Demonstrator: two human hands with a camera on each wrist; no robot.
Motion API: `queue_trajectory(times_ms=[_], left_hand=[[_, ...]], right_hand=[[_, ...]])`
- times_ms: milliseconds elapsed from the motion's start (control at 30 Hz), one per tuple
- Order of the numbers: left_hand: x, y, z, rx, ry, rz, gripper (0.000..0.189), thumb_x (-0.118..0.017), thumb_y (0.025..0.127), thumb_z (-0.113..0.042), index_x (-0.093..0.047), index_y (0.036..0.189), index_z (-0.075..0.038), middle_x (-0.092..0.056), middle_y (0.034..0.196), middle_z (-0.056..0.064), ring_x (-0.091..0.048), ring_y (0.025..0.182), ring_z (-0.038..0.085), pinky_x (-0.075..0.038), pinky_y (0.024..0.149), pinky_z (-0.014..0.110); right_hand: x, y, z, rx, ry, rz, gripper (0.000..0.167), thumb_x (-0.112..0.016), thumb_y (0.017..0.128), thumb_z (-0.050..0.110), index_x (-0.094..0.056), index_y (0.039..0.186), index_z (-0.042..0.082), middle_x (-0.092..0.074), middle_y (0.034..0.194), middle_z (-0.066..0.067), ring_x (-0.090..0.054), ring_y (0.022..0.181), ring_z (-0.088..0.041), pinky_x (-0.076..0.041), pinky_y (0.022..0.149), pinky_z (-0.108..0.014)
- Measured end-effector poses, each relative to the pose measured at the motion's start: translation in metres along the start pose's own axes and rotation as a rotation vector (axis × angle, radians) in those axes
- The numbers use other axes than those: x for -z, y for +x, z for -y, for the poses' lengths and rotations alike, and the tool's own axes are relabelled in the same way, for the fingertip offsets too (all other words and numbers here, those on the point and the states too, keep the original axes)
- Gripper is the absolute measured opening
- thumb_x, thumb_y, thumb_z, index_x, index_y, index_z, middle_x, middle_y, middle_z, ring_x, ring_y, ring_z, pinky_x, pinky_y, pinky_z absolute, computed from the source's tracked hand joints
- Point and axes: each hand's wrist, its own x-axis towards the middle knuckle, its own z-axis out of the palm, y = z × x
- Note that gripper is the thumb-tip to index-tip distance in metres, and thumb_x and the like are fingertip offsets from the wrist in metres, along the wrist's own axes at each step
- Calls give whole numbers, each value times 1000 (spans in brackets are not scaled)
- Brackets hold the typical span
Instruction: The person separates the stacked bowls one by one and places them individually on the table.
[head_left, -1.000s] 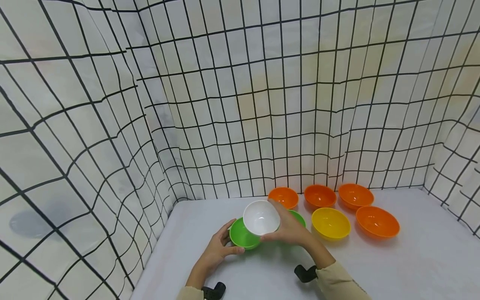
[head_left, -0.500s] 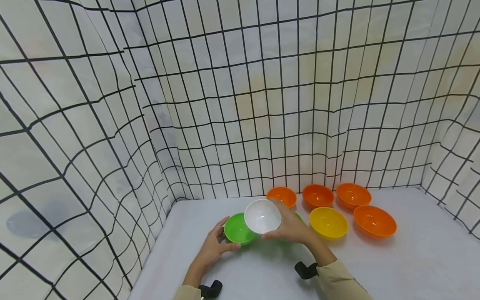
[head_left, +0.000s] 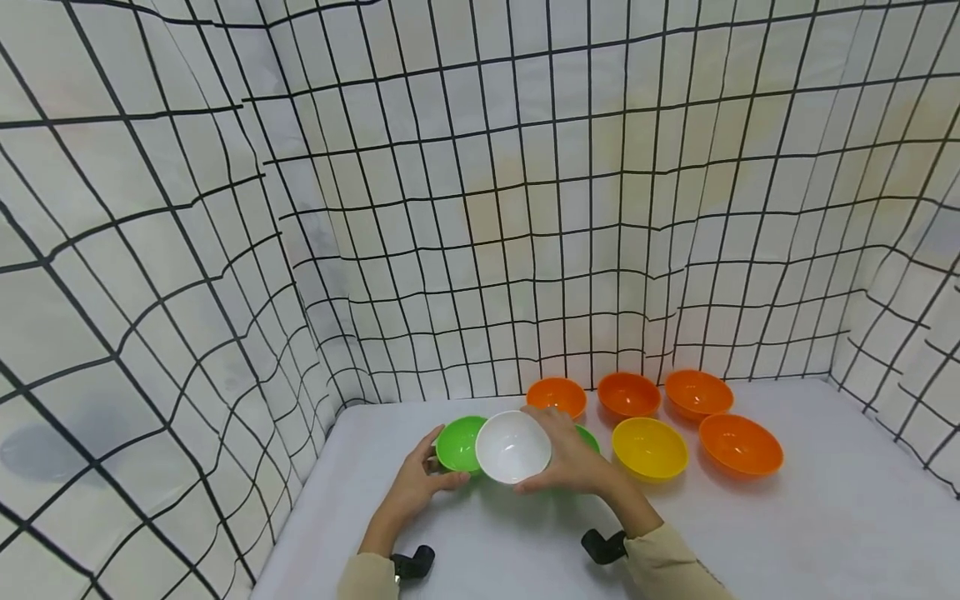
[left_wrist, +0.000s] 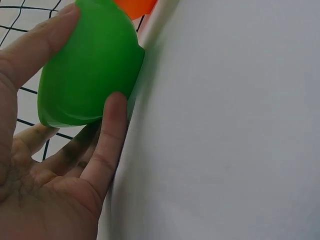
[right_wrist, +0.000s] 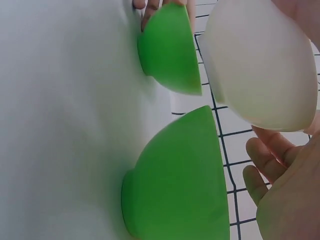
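Observation:
My right hand holds a white bowl by its rim, tilted toward me. In the right wrist view the white bowl is raised above the table, higher than two green bowls. My left hand grips the left green bowl from its left side; the left wrist view has thumb and fingers spread around that green bowl, which stands on the table. Part of its right rim is behind the white bowl. A second green bowl stands under and behind my right hand, mostly hidden.
Right of my hands stands a yellow bowl. Several orange bowls, among them a back one and a right one, stand behind and beside it. A white wall with black grid lines closes the table's back and sides.
My left hand and the left green bowl have moved left and farther from me. The white bowl has come slightly lower in view, still in my right hand. The head view has shifted slightly.

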Motion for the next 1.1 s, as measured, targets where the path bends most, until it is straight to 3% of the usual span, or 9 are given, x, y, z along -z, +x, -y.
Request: queue_trajectory(times_ms=[233, 533, 767, 900, 1000, 1100], left_hand=[[8, 20, 3, 10, -53, 24, 105, -88, 80, -34, -25, 163, -24, -56, 145, 19, -65, 121, 27, -57, 101, 50], [8, 39, 6, 77, -43, 24, 103, -87, 80, -43, -28, 163, -27, -53, 146, 24, -73, 89, 21, -62, 90, 42], [3, 47, 5, 86, -36, -35, 91, -83, 85, -37, -34, 161, -23, -58, 136, 22, -67, 84, 19, -65, 74, 31], [1, 49, 7, 95, -39, -37, 85, -79, 90, -35, -35, 161, -22, -58, 135, 21, -65, 82, 18, -64, 70, 29], [1, 51, 8, 98, -50, -35, 81, -76, 93, -35, -34, 161, -21, -58, 134, 21, -64, 81, 18, -64, 69, 30], [0, 52, 9, 108, -67, -29, 78, -73, 95, -35, -33, 161, -22, -58, 135, 20, -64, 81, 17, -64, 69, 29]], right_hand=[[-6, 1, 0, 12, -19, -1, 103, -94, 63, 49, -44, 151, 28, -51, 140, -4, -45, 127, -28, -58, 95, -55], [-19, 4, 4, 1, -82, 12, 106, -94, 63, 50, -43, 153, 23, -48, 150, -7, -42, 131, -32, -56, 97, -60], [-30, 5, 6, -3, -144, -5, 111, -95, 62, 51, -43, 152, 12, -37, 161, -19, -39, 140, -39, -36, 116, -68], [-36, 5, 7, -33, -182, -3, 115, -94, 62, 55, -42, 153, 8, -27, 166, -26, -34, 146, -45, -30, 119, -71], [-41, 5, 8, -40, -234, -12, 117, -93, 61, 58, -43, 153, 7, -31, 164, -25, -34, 146, -45, -29, 120, -69], [-45, 6, 9, -27, -321, -17, 117, -91, 60, 64, -44, 151, 7, -46, 154, -20, -39, 142, -40, -28, 121, -67]])
